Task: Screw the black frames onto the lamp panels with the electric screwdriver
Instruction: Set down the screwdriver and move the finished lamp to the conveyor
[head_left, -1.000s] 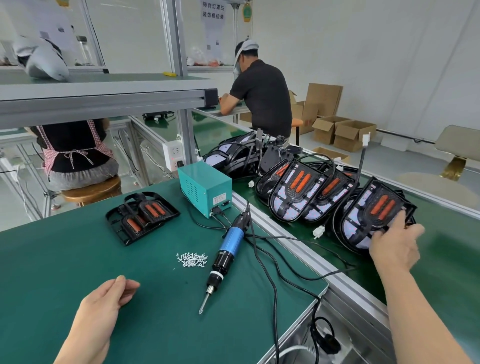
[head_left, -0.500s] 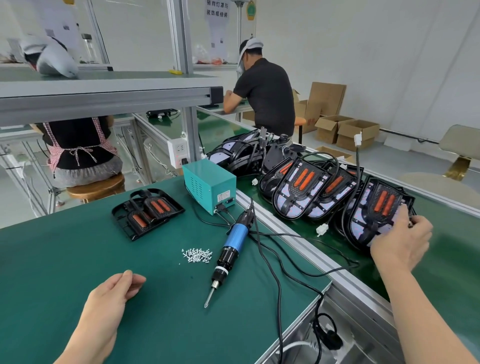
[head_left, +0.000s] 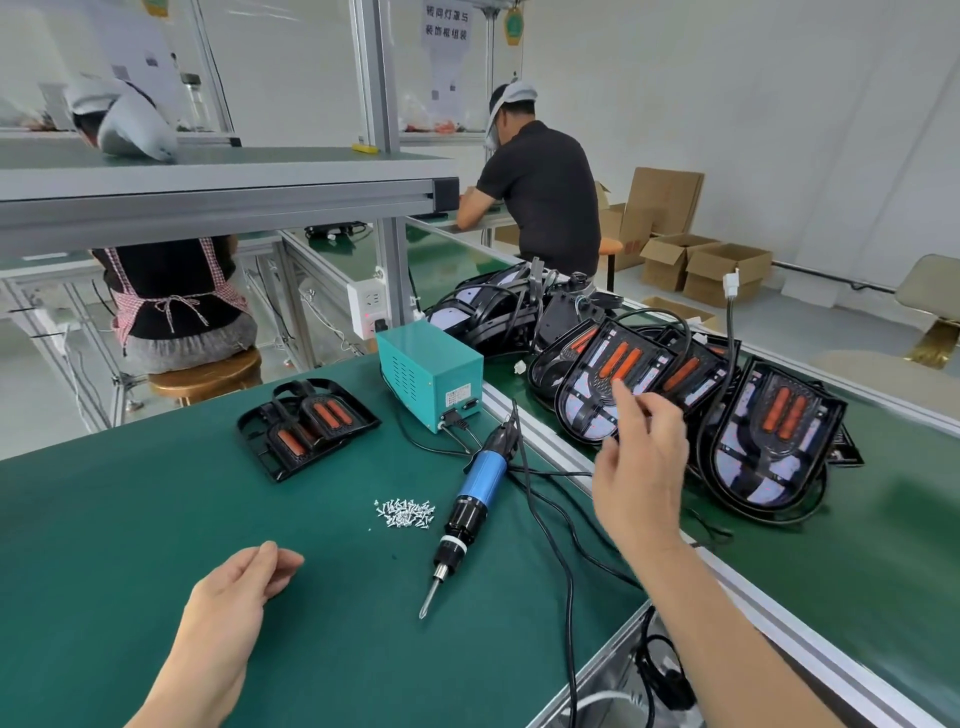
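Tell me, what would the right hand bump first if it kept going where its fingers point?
Probably the nearest lamp panel, which leans just beyond the right hand. Depth is unclear from this one view, so the fingers may be touching it or may be a little short of it.

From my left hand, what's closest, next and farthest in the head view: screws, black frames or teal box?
1. Screws, ahead and just right of the left hand.
2. Black frames, farther back, almost straight ahead.
3. Teal box, farthest back, to the right.
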